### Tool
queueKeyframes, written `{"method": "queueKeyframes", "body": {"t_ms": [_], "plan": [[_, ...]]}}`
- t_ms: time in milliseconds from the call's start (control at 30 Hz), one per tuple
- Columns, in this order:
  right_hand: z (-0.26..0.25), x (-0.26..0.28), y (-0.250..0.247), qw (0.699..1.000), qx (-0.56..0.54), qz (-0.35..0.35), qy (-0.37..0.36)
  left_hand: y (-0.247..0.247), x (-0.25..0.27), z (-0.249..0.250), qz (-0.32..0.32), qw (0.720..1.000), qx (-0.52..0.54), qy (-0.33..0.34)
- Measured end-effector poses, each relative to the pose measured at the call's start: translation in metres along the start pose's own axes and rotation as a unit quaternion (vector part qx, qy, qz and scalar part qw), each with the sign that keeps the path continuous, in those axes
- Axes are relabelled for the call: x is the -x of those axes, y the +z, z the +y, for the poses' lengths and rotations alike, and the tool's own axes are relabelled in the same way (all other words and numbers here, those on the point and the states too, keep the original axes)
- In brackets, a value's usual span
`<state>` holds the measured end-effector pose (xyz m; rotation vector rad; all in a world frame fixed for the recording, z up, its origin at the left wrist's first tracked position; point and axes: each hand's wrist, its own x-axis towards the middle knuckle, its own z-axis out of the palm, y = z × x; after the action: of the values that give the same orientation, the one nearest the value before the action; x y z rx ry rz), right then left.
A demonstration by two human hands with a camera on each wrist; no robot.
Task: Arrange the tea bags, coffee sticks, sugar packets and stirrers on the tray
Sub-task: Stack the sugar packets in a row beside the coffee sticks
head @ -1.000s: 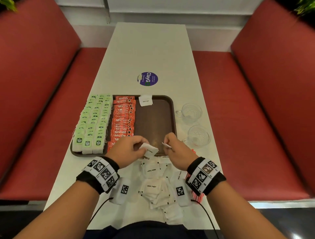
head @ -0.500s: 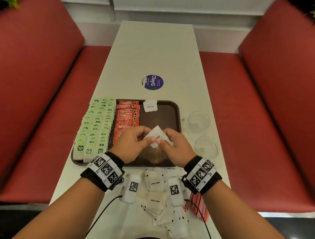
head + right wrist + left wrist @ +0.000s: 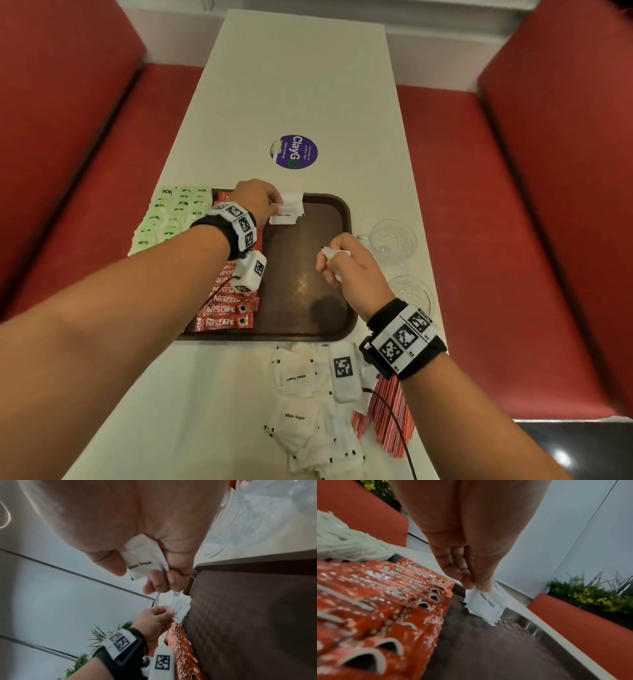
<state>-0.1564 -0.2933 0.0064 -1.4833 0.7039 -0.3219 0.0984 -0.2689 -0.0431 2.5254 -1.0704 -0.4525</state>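
Where the long pale table [image 3: 301, 85] runs away toward a light wall, red bench seats [image 3: 58, 137] flank it on both sides, and the wrist views show green plants behind the seat backs. On the table's far middle sits a round purple sticker [image 3: 296, 151]. At the near left, the brown tray [image 3: 308, 274] lies on the table, with rows of green tea bags [image 3: 171, 216] along its left edge and a column of red coffee sticks [image 3: 226, 308] just right of them, partly hidden by the left forearm. At the tray's far edge, beside the coffee sticks, the left hand [image 3: 255, 202] pinches a white sugar packet [image 3: 282, 214] between thumb and fingertips, its lower edge touching or nearly touching the tray floor, just in front of another packet [image 3: 293, 202] lying there. Further right, above the bare part of the tray, the right hand [image 3: 346, 265] is curled round a second sugar packet [image 3: 144, 559]; whether it holds more than one I cannot tell. Right of the tray stand two clear glass cups [image 3: 394, 241], well clear of both hands. Near the table's front edge lies a loose heap of sugar packets [image 3: 301, 418], with red-striped stirrers [image 3: 387, 411] just right of it, partly under the right wrist.
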Motion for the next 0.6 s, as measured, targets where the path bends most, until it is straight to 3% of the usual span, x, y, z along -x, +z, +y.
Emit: {"method": "queueKeyframes", "body": {"t_ms": [267,400,600], "plan": [[0.002,-0.008,-0.003,1.0,-0.011,0.011,0.005,0.017,-0.026,0.005,-0.008,1.0,-0.019,-0.022],[0.008,-0.012,-0.008,0.995,0.084,0.042,-0.019,0.014,-0.027,0.007,-0.009,0.999,-0.025,-0.035],[0.015,-0.019,-0.009,0.995,0.071,0.06,-0.037,0.004,-0.008,0.017,0.055,0.998,0.019,0.004]]}}
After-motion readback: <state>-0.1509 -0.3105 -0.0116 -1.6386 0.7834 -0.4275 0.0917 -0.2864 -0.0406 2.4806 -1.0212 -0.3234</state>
